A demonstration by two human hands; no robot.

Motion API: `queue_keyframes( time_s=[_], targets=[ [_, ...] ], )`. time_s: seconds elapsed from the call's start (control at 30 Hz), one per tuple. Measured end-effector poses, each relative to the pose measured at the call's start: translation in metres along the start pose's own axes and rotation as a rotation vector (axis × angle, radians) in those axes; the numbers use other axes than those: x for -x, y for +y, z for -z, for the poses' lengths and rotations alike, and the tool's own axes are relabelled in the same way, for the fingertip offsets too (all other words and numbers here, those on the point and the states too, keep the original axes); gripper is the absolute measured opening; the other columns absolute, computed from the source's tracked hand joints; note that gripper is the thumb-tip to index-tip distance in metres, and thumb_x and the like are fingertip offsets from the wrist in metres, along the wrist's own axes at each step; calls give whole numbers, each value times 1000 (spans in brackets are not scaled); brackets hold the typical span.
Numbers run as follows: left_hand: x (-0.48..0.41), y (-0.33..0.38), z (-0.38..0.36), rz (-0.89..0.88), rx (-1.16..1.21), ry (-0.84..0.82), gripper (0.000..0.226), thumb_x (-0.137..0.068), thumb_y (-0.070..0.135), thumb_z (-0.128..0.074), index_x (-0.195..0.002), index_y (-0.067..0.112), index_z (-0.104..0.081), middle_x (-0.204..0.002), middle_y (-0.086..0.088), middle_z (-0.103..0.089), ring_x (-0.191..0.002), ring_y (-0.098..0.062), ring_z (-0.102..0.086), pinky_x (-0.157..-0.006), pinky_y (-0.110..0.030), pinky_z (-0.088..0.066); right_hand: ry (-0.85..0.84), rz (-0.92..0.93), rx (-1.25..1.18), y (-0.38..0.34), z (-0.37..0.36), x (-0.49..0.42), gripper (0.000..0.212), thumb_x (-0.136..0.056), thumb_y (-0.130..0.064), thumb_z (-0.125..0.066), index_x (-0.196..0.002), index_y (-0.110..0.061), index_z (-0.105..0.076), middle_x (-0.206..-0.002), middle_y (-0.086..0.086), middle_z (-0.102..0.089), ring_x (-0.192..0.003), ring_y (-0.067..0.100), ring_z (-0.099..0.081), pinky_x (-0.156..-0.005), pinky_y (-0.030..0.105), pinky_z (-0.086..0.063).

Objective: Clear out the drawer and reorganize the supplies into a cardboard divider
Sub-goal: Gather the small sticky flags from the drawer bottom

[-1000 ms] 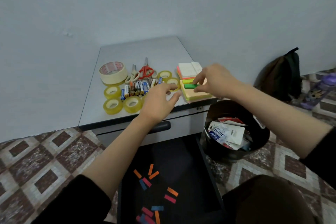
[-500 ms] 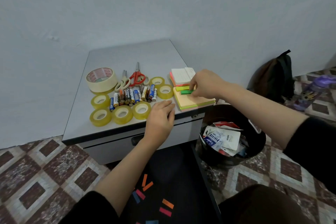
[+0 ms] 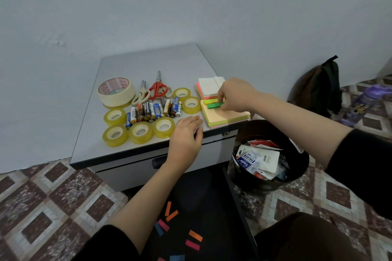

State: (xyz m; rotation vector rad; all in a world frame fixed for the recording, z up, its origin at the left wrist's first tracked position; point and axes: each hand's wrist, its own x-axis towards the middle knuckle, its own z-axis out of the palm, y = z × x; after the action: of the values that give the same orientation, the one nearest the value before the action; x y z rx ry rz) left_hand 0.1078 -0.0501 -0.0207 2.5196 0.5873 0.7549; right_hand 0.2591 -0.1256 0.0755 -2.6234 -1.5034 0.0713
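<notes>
Grey cabinet top (image 3: pixel 148 61) against wall. Masking tape roll (image 3: pixel 116 91) at left rear. Clear tape rolls (image 3: pixel 141 132) around cluster of batteries (image 3: pixel 152 110). Two pairs of scissors (image 3: pixel 158 89) just behind. Sticky note pads (image 3: pixel 224 117) stacked at right edge.

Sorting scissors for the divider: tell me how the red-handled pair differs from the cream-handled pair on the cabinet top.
The red-handled scissors have bright red handles; the cream-handled scissors have pale ones. The red-handled scissors lie farther back, toward the wall; the cream-handled scissors lie to their left, nearer the batteries. The red-handled pair looks slightly larger than the cream-handled pair. Both lie flat, blades closed, tips toward the wall.
</notes>
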Motion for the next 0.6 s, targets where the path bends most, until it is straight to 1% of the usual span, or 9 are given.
queue_keyframes(
  time_s=[0.2,0.43,0.53,0.6],
  targets=[
    [1,-1,1,3,2,-2,27,-90,8,-56,-116,2,-64,-121,-11,-62,-119,-24,-52,-101,-21,-30,0,7,7,-3,-1,-3,17,-83,-11,-62,-96,-8,-72,-101,8,-66,-95,24,-58,-70,29,-43],
    [-1,-1,1,11,-7,-10,29,-92,11,-54,-119,4,-62,-125,-9,-60,-122,-20,-48,-100,-15,-24,3,4,-7,-3,-1,-3,16,-83,-11,-62,-96,-8,-71,-100,7,-65,-93,22,-57,-68,28,-41],
    [-1,-1,2,14,-10,-16,29,-92,11,-53,-119,3,-62,-125,-9,-60,-122,-21,-48,-100,-15,-23,22,-1,-13,-2,0,1,14,-83,-11,-62,-94,-10,-71,-96,3,-63,-85,17,-50,-67,27,-37],
    [-1,0,3,20,-11,-22,30,-92,10,-53,-120,4,-62,-125,-10,-60,-123,-21,-48,-100,-14,-22,39,-6,-13,0,1,5,15,-83,-11,-62,-95,-12,-70,-89,0,-58,-85,15,-47,-68,26,-35]
  ],
)
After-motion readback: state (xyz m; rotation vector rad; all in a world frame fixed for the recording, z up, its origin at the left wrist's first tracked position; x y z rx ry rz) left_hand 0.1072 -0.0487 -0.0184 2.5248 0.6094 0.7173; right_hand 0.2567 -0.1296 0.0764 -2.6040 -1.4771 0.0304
